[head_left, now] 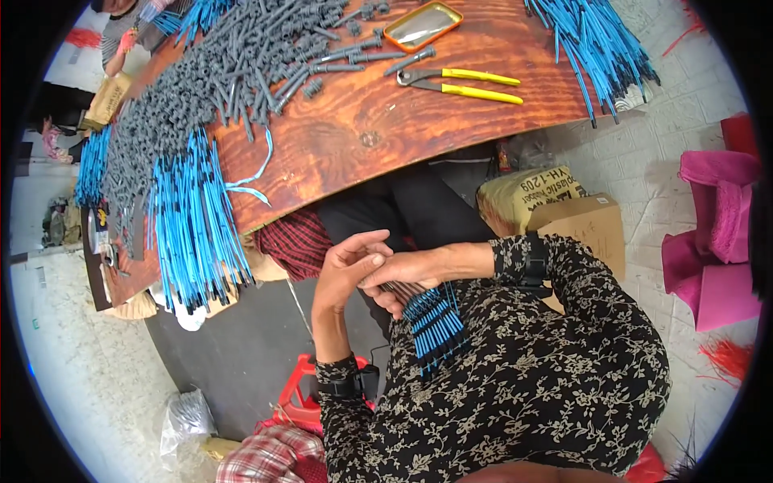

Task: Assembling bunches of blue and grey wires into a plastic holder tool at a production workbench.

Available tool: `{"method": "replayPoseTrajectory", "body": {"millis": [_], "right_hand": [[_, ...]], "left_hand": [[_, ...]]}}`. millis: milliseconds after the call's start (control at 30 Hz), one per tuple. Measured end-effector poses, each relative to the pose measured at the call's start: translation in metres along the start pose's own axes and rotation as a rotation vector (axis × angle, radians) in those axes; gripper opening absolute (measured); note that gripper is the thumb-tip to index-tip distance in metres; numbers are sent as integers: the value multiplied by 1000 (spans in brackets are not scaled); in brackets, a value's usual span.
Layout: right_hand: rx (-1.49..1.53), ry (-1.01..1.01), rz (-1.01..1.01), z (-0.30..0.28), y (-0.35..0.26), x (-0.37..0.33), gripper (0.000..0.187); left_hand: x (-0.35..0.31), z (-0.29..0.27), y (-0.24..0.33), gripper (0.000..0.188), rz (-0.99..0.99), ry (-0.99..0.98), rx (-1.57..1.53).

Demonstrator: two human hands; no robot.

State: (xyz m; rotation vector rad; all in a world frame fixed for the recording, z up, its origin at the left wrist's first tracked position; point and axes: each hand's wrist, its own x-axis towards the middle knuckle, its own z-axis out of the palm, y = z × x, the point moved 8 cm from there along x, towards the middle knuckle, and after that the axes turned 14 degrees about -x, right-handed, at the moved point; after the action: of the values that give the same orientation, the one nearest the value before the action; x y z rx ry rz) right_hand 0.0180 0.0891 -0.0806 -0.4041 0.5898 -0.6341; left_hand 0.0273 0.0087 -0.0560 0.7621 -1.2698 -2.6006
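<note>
Over my lap, my left hand (336,278) and my right hand (415,267) meet around a bundle of thin blue rods with black bands (439,330). The rods fan downward from under my right hand, against my patterned top. Their upper ends, brownish grey, run in among my fingers. My right hand lies across the upper end of the bundle, with its fingertips against my left palm. My left fingers are bent, and its thumb and upper fingers point to the right. Much of the grip is hidden where the hands overlap.
On the wooden table (346,153) lie a large heap of grey plastic parts (201,92), yellow-handled pliers (463,83) and an orange-rimmed tray (423,26). More blue rods (193,221) overhang its edge. A cardboard box (584,229) stands right; a red stool (302,394) sits lower left. Another person's hand (127,40) shows far left.
</note>
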Motion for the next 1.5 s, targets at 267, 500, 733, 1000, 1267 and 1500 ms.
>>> {"method": "replayPoseTrajectory", "body": {"millis": [267, 500, 733, 1000, 1267, 1500], "right_hand": [[25, 28, 5, -2, 1, -6, 26], [52, 50, -4, -2, 4, -9, 26], [20, -3, -10, 4, -4, -13, 27], [34, -19, 0, 2, 1, -12, 27], [23, 2, 14, -3, 0, -11, 27], [-23, 54, 70, 0, -1, -11, 33]], "left_hand": [[8, -3, -15, 25, 246, 158, -551], [3, -23, -42, 21, 220, 326, -472], [-15, -24, -8, 28, 346, 496, -31], [-63, -33, 10, 42, 482, 458, 224], [-61, -17, 30, 38, 589, 499, 334], [-53, -35, 11, 24, 411, 479, 223]]}}
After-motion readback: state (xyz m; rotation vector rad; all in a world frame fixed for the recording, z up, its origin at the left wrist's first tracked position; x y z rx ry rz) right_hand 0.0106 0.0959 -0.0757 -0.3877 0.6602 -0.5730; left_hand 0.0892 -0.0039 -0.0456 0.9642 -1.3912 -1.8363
